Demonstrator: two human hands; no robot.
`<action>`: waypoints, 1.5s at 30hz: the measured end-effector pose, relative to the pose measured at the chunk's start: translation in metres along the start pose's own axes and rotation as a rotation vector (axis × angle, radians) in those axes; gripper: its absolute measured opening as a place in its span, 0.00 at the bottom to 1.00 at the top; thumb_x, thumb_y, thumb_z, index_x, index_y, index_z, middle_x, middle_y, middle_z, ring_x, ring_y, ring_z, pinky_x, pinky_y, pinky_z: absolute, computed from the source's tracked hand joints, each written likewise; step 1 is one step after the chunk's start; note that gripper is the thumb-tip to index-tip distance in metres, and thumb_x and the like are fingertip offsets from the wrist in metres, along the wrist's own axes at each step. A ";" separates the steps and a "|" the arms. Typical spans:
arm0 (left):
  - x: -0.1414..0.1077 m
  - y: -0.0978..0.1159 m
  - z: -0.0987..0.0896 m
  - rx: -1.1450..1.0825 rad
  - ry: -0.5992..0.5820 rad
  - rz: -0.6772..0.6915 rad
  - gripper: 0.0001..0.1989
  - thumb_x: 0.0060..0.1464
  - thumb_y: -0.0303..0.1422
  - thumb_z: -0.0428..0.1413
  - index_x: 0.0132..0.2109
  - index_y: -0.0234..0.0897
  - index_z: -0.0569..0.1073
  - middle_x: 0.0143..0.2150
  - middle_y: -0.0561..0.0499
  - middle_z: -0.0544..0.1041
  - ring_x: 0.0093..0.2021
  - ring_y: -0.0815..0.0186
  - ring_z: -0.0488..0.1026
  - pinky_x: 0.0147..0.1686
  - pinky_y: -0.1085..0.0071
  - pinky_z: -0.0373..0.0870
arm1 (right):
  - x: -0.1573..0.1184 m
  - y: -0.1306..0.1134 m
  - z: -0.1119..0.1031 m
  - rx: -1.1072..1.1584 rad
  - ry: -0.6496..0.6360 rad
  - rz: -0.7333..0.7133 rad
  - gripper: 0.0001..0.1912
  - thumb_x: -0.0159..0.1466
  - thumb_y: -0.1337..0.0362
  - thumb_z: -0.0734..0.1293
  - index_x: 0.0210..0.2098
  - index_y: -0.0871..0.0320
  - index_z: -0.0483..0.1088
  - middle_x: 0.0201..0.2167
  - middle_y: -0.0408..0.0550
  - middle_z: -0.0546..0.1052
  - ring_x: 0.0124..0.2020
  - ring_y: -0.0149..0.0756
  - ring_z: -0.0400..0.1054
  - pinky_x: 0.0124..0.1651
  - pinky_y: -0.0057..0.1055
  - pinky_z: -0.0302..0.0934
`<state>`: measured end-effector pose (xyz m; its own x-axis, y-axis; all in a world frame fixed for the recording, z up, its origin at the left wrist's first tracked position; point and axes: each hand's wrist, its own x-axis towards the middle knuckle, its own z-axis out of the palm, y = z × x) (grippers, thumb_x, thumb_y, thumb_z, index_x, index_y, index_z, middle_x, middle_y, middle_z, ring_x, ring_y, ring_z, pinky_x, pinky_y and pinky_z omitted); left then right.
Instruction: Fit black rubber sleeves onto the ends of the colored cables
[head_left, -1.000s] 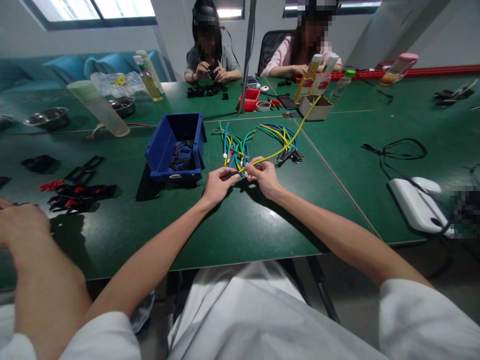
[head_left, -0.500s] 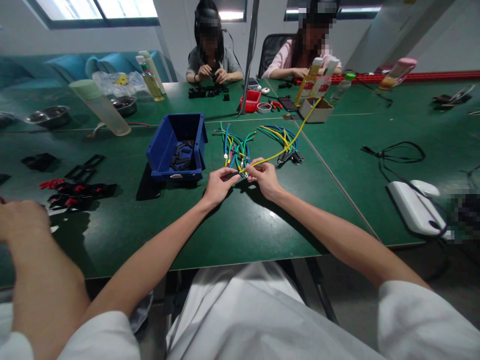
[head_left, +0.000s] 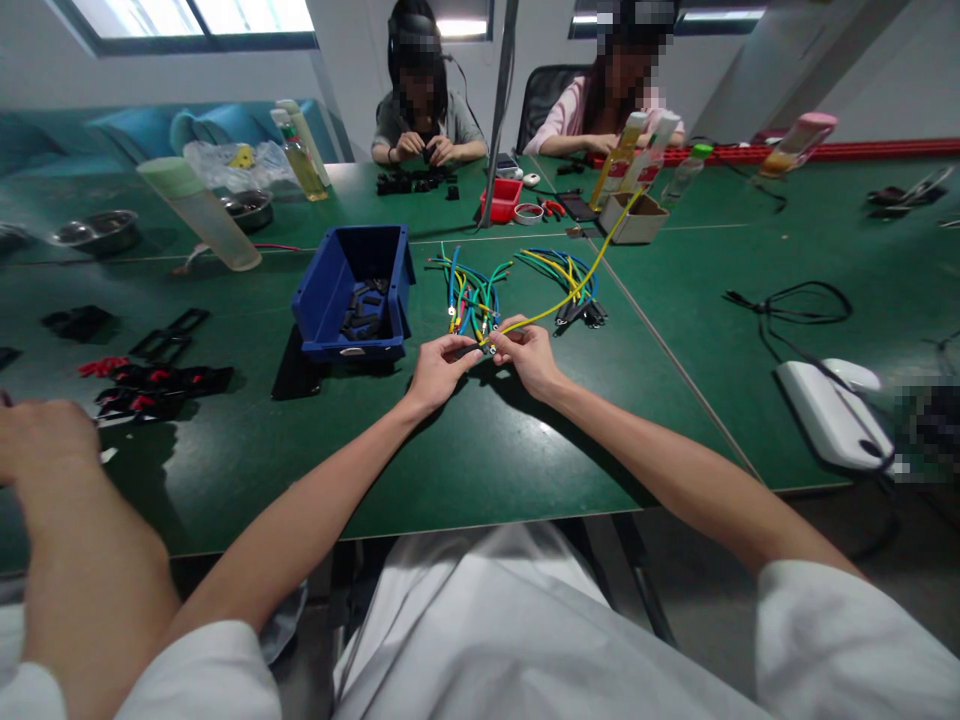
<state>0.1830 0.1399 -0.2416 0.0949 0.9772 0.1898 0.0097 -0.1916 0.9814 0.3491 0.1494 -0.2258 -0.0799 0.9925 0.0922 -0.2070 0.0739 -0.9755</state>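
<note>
My right hand [head_left: 529,352] pinches a yellow wire [head_left: 564,302] near its lower end; the wire arcs up and away to the right. Close beside it, the fingers of my left hand [head_left: 441,372] are closed on a small black sleeve [head_left: 471,350] at the wire's end. The fingertips hide most of the joint. Just beyond my hands lies a bunch of blue, green and yellow wires [head_left: 472,290] with metal ring ends. To its right rests a second bundle of wires [head_left: 559,268] with black sleeves on its ends.
A blue bin [head_left: 352,345] holding black sleeves stands left of my hands, with a dark phone-like slab [head_left: 291,375] beside it. Black and red parts [head_left: 161,385] lie farther left, near another person's arm [head_left: 82,520]. A white device [head_left: 832,415] sits right. Two people work across the table.
Almost nothing differs. Both hands keep their hold on the yellow wire and the black sleeve in the same place.
</note>
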 end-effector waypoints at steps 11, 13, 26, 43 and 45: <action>-0.003 0.004 0.001 0.068 0.014 0.051 0.16 0.45 0.40 0.66 0.38 0.34 0.79 0.36 0.48 0.80 0.34 0.67 0.73 0.37 0.69 0.70 | 0.000 -0.002 0.000 -0.010 -0.006 0.015 0.19 0.48 0.54 0.77 0.30 0.56 0.67 0.22 0.37 0.74 0.19 0.26 0.66 0.24 0.24 0.62; -0.004 0.005 0.001 0.087 0.022 0.062 0.16 0.46 0.40 0.66 0.39 0.34 0.79 0.36 0.48 0.80 0.32 0.68 0.73 0.35 0.70 0.69 | 0.000 -0.002 0.000 0.003 -0.011 0.018 0.19 0.48 0.55 0.77 0.30 0.56 0.67 0.22 0.37 0.74 0.19 0.25 0.66 0.24 0.23 0.61; -0.006 0.010 0.001 0.137 0.002 0.092 0.14 0.47 0.39 0.65 0.39 0.35 0.79 0.35 0.48 0.80 0.29 0.69 0.71 0.30 0.72 0.66 | -0.003 0.001 0.003 0.046 -0.026 0.030 0.18 0.48 0.55 0.77 0.29 0.56 0.68 0.21 0.37 0.72 0.19 0.24 0.65 0.23 0.23 0.61; -0.005 0.007 -0.001 0.181 -0.011 0.128 0.14 0.49 0.40 0.64 0.40 0.35 0.79 0.35 0.48 0.80 0.29 0.69 0.71 0.30 0.71 0.66 | 0.000 0.006 -0.001 0.062 -0.048 0.032 0.16 0.49 0.57 0.77 0.30 0.57 0.70 0.22 0.37 0.73 0.19 0.24 0.65 0.24 0.23 0.61; -0.006 0.009 -0.001 0.192 -0.012 0.133 0.14 0.49 0.40 0.64 0.40 0.35 0.80 0.35 0.48 0.80 0.29 0.68 0.71 0.30 0.71 0.65 | 0.000 0.006 -0.001 0.055 -0.047 0.035 0.16 0.49 0.56 0.77 0.30 0.57 0.70 0.22 0.37 0.73 0.19 0.24 0.65 0.24 0.23 0.61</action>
<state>0.1813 0.1325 -0.2340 0.1197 0.9412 0.3159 0.1850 -0.3338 0.9243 0.3485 0.1497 -0.2322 -0.1338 0.9886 0.0686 -0.2564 0.0323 -0.9660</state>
